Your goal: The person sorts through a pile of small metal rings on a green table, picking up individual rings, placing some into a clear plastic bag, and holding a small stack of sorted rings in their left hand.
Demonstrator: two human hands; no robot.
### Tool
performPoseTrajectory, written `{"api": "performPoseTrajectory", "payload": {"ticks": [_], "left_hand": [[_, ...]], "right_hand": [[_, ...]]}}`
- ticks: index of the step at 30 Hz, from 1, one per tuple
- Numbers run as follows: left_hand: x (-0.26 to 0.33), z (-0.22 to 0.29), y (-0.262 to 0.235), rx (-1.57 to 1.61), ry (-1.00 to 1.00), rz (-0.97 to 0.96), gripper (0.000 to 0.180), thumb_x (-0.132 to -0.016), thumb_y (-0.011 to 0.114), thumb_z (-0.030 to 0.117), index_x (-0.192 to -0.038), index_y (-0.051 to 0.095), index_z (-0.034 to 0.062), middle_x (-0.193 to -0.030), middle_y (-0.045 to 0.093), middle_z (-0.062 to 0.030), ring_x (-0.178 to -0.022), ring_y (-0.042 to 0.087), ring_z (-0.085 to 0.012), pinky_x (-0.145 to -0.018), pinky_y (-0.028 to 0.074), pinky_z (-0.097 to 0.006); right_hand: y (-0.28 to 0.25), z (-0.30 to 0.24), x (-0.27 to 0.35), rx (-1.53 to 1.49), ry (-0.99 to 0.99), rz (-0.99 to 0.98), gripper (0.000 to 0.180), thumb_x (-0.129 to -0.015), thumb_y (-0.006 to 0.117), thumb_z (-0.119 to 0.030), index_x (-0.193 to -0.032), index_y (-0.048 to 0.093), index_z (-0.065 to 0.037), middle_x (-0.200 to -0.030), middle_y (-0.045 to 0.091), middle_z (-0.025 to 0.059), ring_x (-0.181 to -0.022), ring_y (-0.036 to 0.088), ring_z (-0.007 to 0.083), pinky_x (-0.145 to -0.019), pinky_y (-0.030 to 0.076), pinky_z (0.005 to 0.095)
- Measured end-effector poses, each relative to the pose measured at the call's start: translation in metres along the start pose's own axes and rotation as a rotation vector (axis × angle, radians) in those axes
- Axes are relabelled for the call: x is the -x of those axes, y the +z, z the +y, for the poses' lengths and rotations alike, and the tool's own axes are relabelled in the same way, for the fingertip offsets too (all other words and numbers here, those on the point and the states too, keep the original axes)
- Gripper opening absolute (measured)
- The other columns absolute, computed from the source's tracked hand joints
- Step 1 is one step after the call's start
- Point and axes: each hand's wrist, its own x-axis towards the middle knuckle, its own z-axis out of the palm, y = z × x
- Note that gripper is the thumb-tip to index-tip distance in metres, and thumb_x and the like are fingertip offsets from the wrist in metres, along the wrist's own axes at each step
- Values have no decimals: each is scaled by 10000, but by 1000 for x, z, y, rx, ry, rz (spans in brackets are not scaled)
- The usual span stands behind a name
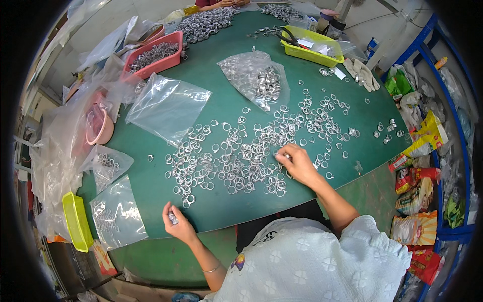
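Silvery metal shows in the curled left hand (181, 229), whose fingers grasp a small stack of rings (173, 218) at the near edge of the tabletop (226, 214). The right hand (299, 164) reaches into the scattered rings (250, 159), thumb and fingers pinched together around a bit of metal, probably a single ring, though its outline is mostly hidden. For a clean pickup, the fingertips would do best to take one ring by its rim, since the pieces overlap thickly and a neighbour could easily hook along. Rings lying singly at the fringe look simpler to pinch than those in the dense middle. The left fingers should press just firmly enough to hold the stack aligned; a loose curl might let pieces slip over the edge. Farther out, a clear bag of rings (270, 84) rests beyond the scatter, and a flat transparent bag (168, 106) lies to its left, near a pink bin (172, 60); a yellow-green basket (314, 56) stands at the far right.
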Motion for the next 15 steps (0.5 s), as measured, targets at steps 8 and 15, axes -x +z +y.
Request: {"api": "performPoseTrajectory", "payload": {"ticks": [8,15], "left_hand": [[1,2,-1,-4,-34,7,164,-888,565,34,-1028,604,-42,-790,546,-8,-673,458,-64,-586,395,-206],[1,1,-1,-6,-39,13,163,-890,564,37,-1028,603,-42,-790,542,-8,-667,450,-62,-580,388,-203]], "right_hand": [[-33,15,-10,1,230,-61,293,-815,675,-287,-774,649,2,-599,583,111,-556,539,180,-537,415,334],[-30,28,-26,33,149,93,246,-818,672,-245,-835,630,-3,-730,590,130,-667,530,218,-610,415,350]]}}
